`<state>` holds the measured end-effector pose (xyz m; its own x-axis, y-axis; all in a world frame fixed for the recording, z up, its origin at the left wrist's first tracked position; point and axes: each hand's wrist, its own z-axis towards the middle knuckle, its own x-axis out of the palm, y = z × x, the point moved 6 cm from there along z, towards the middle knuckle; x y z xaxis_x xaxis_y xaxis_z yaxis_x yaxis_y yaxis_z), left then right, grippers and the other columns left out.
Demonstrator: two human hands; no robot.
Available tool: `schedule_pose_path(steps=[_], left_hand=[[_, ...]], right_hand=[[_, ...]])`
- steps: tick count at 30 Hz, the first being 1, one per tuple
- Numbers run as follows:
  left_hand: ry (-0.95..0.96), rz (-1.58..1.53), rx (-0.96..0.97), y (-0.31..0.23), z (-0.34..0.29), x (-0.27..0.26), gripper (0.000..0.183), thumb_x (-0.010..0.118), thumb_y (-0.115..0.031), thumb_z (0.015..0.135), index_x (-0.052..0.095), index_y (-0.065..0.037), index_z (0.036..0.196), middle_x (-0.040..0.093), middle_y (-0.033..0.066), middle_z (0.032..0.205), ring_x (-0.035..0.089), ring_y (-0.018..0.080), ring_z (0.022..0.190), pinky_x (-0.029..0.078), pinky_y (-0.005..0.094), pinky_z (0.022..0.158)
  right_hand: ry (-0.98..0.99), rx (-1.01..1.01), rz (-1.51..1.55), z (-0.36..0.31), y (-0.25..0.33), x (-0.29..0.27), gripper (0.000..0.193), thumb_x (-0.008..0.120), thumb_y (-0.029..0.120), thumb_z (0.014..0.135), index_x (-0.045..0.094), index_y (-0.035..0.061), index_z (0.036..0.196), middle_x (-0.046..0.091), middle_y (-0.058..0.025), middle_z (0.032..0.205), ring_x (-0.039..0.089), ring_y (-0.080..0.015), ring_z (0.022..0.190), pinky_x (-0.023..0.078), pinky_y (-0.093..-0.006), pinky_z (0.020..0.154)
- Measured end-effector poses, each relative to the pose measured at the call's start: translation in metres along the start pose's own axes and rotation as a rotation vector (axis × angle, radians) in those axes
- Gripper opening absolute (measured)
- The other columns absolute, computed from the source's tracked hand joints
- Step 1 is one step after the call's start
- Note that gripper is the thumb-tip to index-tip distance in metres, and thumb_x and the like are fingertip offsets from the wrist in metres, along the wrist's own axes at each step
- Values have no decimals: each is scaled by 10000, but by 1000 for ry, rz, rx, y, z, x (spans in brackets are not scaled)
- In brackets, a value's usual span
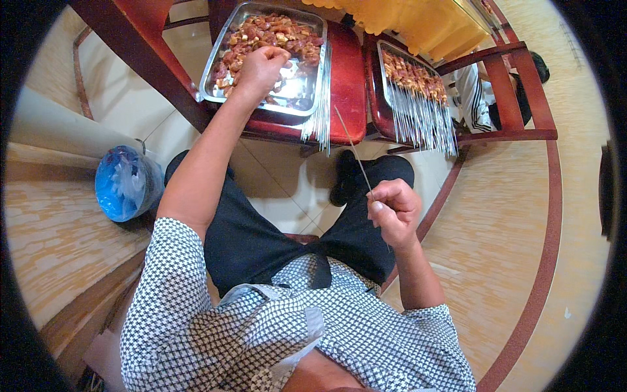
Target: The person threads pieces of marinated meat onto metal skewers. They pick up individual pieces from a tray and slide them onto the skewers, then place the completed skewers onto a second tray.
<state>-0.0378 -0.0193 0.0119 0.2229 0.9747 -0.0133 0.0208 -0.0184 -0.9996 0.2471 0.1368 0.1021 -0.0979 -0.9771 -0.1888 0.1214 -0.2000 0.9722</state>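
Observation:
My left hand reaches into a metal tray of raw meat chunks on a red chair seat, fingers curled onto the pieces. My right hand is closed on a thin bare metal skewer above my lap, its point angled up toward the chairs. A bundle of bare skewers lies along the tray's right side. On the second red chair, a tray holds several finished meat skewers laid side by side.
A blue plastic-lined bin stands at my left on the floor. Red wooden chair frames flank the trays. A yellow cloth hangs at the top. Another person's legs show behind the right chair.

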Motion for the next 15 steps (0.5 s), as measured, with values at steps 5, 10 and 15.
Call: schedule_pose_path(steps=[5, 10, 15], left_hand=[[91, -158, 35, -8, -9, 15, 136, 581, -168, 877, 624, -45, 917, 650, -3, 761, 479, 32, 536, 382, 189, 476], [124, -223, 143, -22, -20, 15, 122, 579, -148, 880, 609, -31, 887, 637, 16, 742, 476, 35, 526, 380, 182, 460], [89, -203, 141, -31, -26, 1, 129, 575, -143, 879, 613, -21, 898, 641, 19, 759, 484, 32, 543, 397, 178, 481]], right_hand=[[-10, 49, 13, 4, -14, 1, 73, 547, -29, 770, 560, -7, 839, 535, -17, 743, 480, -50, 595, 389, -199, 532], [5, 63, 128, 27, -27, 16, 68, 558, -40, 766, 540, 0, 818, 528, -16, 750, 473, -52, 600, 385, -201, 530], [135, -149, -82, 51, -36, 36, 74, 586, -25, 738, 541, 27, 764, 515, -19, 648, 470, -78, 526, 360, -227, 473]])
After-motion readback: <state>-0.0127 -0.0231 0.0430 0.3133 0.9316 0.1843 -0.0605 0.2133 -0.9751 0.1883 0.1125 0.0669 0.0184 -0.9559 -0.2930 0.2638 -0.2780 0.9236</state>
